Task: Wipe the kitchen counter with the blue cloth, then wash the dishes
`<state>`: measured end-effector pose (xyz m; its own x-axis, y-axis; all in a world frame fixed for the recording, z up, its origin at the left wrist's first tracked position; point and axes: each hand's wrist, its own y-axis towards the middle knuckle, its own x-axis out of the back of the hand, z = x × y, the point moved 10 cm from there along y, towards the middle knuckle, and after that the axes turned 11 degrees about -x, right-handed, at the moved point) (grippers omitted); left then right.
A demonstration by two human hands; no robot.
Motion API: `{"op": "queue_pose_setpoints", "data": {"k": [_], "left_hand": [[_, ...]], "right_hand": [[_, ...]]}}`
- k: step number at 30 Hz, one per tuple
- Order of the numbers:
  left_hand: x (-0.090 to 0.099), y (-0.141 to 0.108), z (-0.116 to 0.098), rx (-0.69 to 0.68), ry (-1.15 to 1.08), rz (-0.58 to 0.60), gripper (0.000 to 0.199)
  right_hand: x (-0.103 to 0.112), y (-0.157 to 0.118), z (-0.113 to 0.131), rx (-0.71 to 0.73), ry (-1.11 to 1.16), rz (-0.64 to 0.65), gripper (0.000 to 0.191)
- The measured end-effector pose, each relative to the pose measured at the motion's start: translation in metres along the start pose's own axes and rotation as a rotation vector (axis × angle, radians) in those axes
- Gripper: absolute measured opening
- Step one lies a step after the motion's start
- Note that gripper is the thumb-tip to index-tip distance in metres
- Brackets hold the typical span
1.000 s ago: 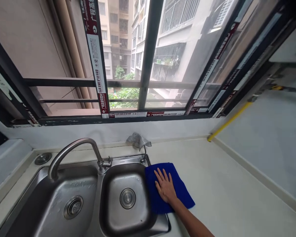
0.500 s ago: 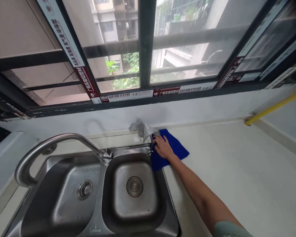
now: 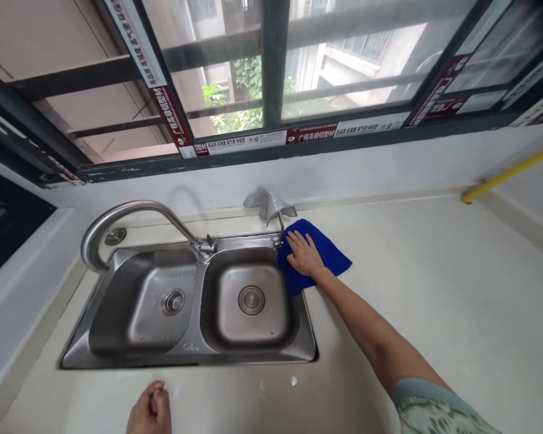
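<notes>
A: What does the right hand (image 3: 305,254) do?
B: It lies flat and open, palm down, fingers a little apart, on the blue cloth (image 3: 328,250).
A: And where is that?
B: At the right rear corner of the sink (image 3: 248,357), partly over the metal rim and partly on the pale counter (image 3: 411,271). It looks matte and soft, spread out with a pointed corner toward the right.
A: The left hand (image 3: 150,410)?
B: In front of the sink, near the bottom edge of the view, fingers curled in to the thumb. I can't tell whether it touches the counter.
A: Describe the sink.
B: Brushed, greyish metal, two basins with rounded corners. The left drain (image 3: 172,301) has small holes; the right drain (image 3: 251,300) is covered by a ringed disc.
A: What stands behind it?
B: A smooth metal faucet (image 3: 131,206), bent in a tall arch, its thick end at the left. Just beside the cloth rises a thin metal tube (image 3: 281,222), with a crumpled, silvery wrap (image 3: 266,202) draped over its top.
A: Anything at the far right?
B: A round yellow pipe (image 3: 511,175), slanting up from the counter's back edge, well apart from the cloth.
</notes>
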<state>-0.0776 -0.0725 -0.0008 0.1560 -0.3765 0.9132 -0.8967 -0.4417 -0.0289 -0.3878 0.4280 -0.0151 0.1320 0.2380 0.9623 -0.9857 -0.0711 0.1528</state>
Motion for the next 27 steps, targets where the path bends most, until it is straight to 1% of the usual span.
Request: {"op": "queue_pose_setpoints", "data": {"k": [2, 4, 8, 11, 15, 17, 19, 21, 23, 25, 27], "left_hand": [[0.003, -0.004, -0.009, -0.015, 0.032, 0.009, 0.04], [0.003, -0.006, -0.013, -0.038, 0.029, 0.007, 0.041], [-0.003, -0.007, -0.009, -0.121, -0.011, -0.007, 0.041], [-0.007, -0.009, -0.005, -0.195, -0.021, -0.065, 0.041], [-0.009, -0.014, -0.006, -0.308, -0.03, -0.157, 0.039], [-0.01, -0.013, -0.003, -0.355, -0.088, -0.144, 0.037], [-0.006, -0.008, 0.006, -0.368, -0.153, -0.114, 0.034], [0.002, 0.001, 0.022, -0.338, -0.19, -0.101, 0.033], [0.012, 0.011, 0.045, -0.237, -0.197, -0.098, 0.034], [0.017, 0.018, 0.065, -0.11, -0.211, -0.091, 0.036], [0.02, 0.022, 0.075, -0.038, -0.227, -0.102, 0.037]], "right_hand": [[0.002, -0.022, 0.009, 0.018, -0.021, 0.036, 0.058], [0.004, -0.044, 0.017, 0.037, -0.044, 0.061, 0.055], [0.012, -0.095, 0.033, 0.086, -0.079, 0.094, 0.052], [0.018, -0.143, 0.045, 0.125, -0.089, 0.109, 0.05], [0.024, -0.21, 0.057, 0.144, -0.076, 0.095, 0.049], [0.025, -0.24, 0.062, 0.124, -0.064, 0.069, 0.048], [0.022, -0.268, 0.065, 0.075, -0.049, 0.027, 0.048], [0.018, -0.291, 0.069, 0.004, -0.039, -0.029, 0.049], [0.01, -0.308, 0.081, -0.056, -0.044, -0.071, 0.05], [0.001, -0.318, 0.1, -0.104, -0.061, -0.079, 0.052], [-0.009, -0.321, 0.124, -0.153, -0.079, -0.049, 0.053]]}}
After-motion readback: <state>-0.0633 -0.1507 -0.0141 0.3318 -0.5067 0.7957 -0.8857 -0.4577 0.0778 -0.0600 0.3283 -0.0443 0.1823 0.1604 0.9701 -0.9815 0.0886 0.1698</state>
